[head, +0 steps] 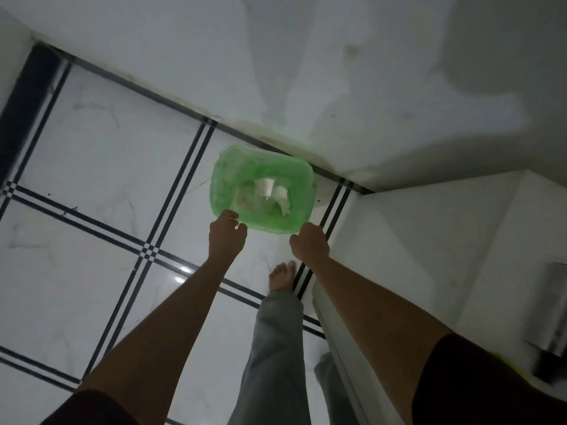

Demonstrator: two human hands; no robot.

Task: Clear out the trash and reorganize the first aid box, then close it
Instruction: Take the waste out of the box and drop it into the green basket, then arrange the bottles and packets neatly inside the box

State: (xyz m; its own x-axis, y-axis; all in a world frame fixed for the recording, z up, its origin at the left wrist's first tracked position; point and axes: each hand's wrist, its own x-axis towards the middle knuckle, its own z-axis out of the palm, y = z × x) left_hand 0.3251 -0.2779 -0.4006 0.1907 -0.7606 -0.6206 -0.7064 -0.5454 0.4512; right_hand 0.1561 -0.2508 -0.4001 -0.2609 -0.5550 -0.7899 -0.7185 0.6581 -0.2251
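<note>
A trash bin lined with a green plastic bag [225, 179] stands on the tiled floor against the white wall. Inside lie white crumpled paper [280, 194], a white cup-like piece [265, 186] and clear plastic wrapping. My left hand [226, 236] is curled at the bin's near left rim, with a small gap between thumb and fingers. At the near right corner of the rim, my right hand [310, 244] is closed like a fist. Both arms stretch down toward the bin. The first aid box is out of sight.
White marble floor tiles with black double lines [147, 250] spread to the left. A white counter or cabinet [429, 240] rises on the right, with a blurred metallic object [552, 320] on it. My bare foot [282, 276] and grey trouser leg are just behind the bin.
</note>
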